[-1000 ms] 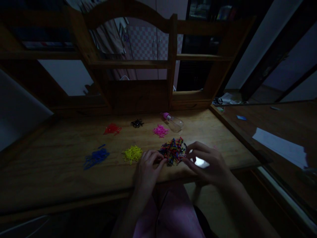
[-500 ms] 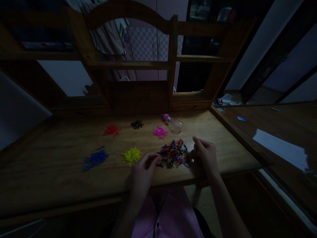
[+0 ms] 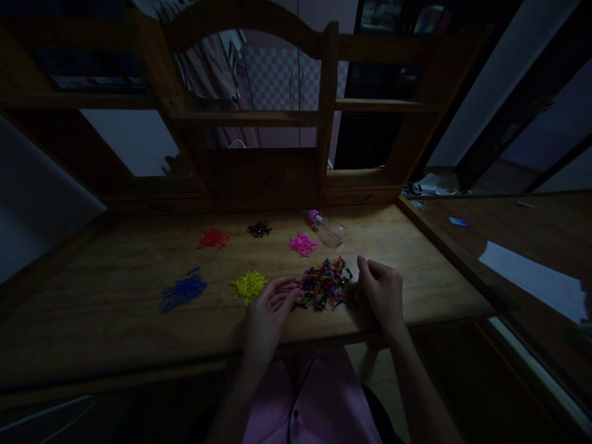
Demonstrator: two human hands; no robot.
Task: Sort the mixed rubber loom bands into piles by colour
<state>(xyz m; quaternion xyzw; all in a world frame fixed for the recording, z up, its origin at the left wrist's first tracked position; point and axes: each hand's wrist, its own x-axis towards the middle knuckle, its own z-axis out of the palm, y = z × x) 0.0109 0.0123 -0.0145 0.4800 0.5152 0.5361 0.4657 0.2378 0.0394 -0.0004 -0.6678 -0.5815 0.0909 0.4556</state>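
I had the mixed heap (image 3: 326, 283) near the table's (image 3: 115, 320) front edge, within easy reach: the left hand (image 3: 268, 314), narrowed, at its left side, the right hand (image 3: 383, 296), pinched, at its right. I couldn't tell whether either held anything. The yellow pile (image 3: 248, 287) and blue pile (image 3: 184, 291) lay apart, presumably against mixing.

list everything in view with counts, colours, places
Mixed loop pile: 1, multicoloured, between hands
Yellow pile: 1, yellow, left of mixed
Blue pile: 1, blue, left of yellow
Red pile: 1, red, behind blue
Black pile: 1, black, right of red
Pink pile: 1, pink, behind mixed
Bottle: 1, clear, pink-capped, beside pink pile
Desk: 1, brown, under piles
Shelf unit: 1, brown, desk's back
Paper: 1+, white, far right
Card: 1, blue, behind paper
Cupboard doors: 2, pink-checked, behind shelf unit
Clothes: uncountable, pale, behind shelf unit
Left hand: 1, bare, mixed pile's left
Right hand: 1, bare, mixed pile's right
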